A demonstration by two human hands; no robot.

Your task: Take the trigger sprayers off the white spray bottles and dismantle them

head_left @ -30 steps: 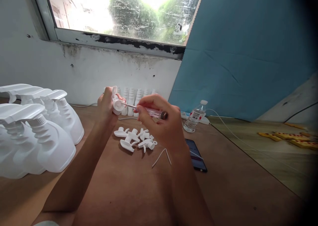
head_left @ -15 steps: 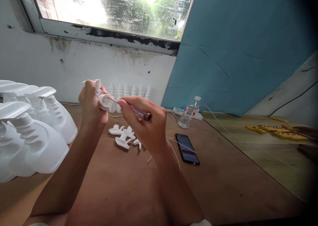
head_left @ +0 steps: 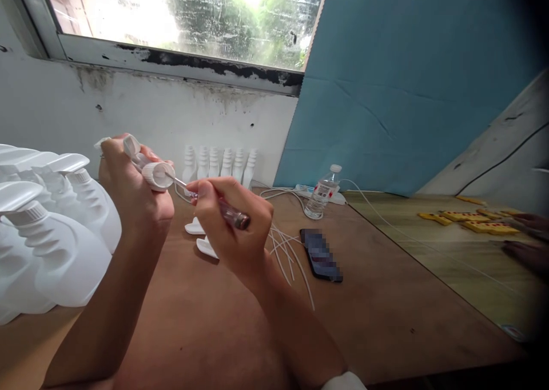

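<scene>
My left hand [head_left: 124, 178] is wrapped round a white spray nozzle [head_left: 158, 176], raised above the table with its ribbed cap's opening turned to the right. In my right hand [head_left: 234, 218] is a screwdriver [head_left: 231, 213] with a clear pinkish handle. Its thin metal shaft points left, and the tip is at the cap's opening; how deep it sits I cannot tell. Beneath my right hand lie loose white plastic spray-head parts [head_left: 208, 248], partly covered by it. Thin white tubes [head_left: 288, 253] are spread on the table beside my right wrist.
White spray bottles [head_left: 68, 247] crowd the left side, and several more [head_left: 227, 164] line the wall. A water bottle [head_left: 323, 192], a phone [head_left: 321, 255] and a white cable [head_left: 295, 198] lie to the right. Another person's hand [head_left: 529, 224] is near yellow pieces [head_left: 489, 227].
The view has shifted slightly. Both hands, with the nozzle and screwdriver, have moved left and a little lower. More of the thin tubes shows; the loose parts are more covered.
</scene>
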